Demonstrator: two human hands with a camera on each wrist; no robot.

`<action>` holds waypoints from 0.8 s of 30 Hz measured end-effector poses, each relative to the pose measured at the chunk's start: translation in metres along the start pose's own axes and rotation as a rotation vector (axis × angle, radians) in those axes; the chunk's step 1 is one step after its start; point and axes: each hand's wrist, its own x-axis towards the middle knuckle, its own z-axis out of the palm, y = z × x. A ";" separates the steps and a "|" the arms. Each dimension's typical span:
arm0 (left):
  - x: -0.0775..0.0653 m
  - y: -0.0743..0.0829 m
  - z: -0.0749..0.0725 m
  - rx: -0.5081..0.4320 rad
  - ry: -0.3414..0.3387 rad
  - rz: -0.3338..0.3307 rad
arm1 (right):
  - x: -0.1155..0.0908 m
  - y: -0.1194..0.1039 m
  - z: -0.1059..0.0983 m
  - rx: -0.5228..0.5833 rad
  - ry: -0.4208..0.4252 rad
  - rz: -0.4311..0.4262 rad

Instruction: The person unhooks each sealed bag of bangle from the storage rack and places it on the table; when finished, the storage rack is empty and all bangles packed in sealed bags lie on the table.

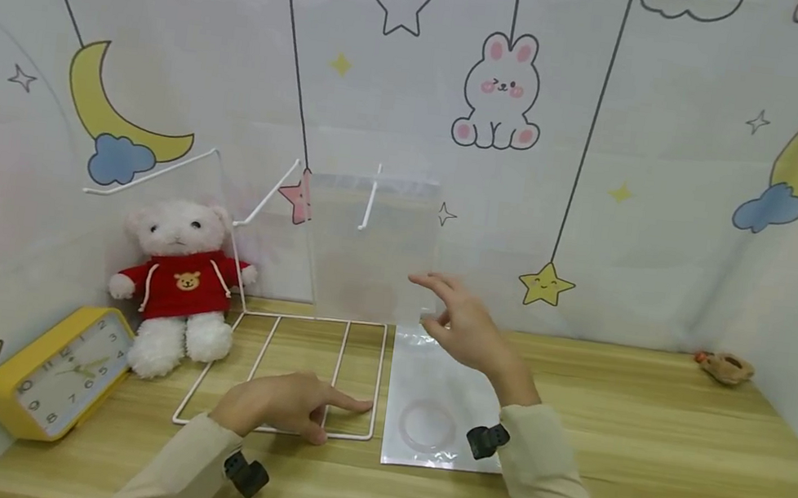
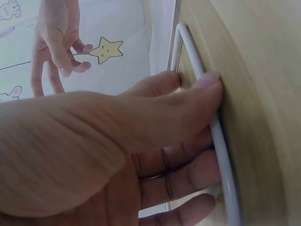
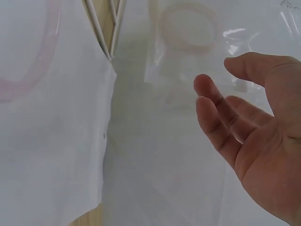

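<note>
My left hand (image 1: 281,402) is at the front right corner of a white wire rack (image 1: 381,370), its index finger stretched along the base. In the left wrist view, the thumb crosses over the rack's front bar (image 2: 225,176) and the other fingers curl behind it. Behind the rack's base stands a frosted translucent plastic sheet or bag (image 1: 373,279), overlapped by a white rod. Beside its right edge my right hand (image 1: 467,327) is raised, fingers loosely bent and holding nothing. Under that hand, a flat white plastic bag (image 1: 457,387) with a pale pink ring lies on the table.
To the left, a white plush bear (image 1: 179,232) in a red top sits beside the rack, and a yellow alarm clock (image 1: 63,375) stands in front of it. A small brown object (image 1: 725,368) lies at the far right by the wall cloth. The table (image 1: 610,470) is wooden.
</note>
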 end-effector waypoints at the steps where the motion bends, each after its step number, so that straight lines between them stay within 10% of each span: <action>1: 0.000 0.000 0.000 -0.003 0.001 0.000 | 0.001 -0.001 0.003 -0.003 -0.003 -0.001; 24: -0.001 0.001 0.001 -0.010 -0.003 -0.034 | 0.003 -0.018 -0.003 -0.178 0.233 -0.197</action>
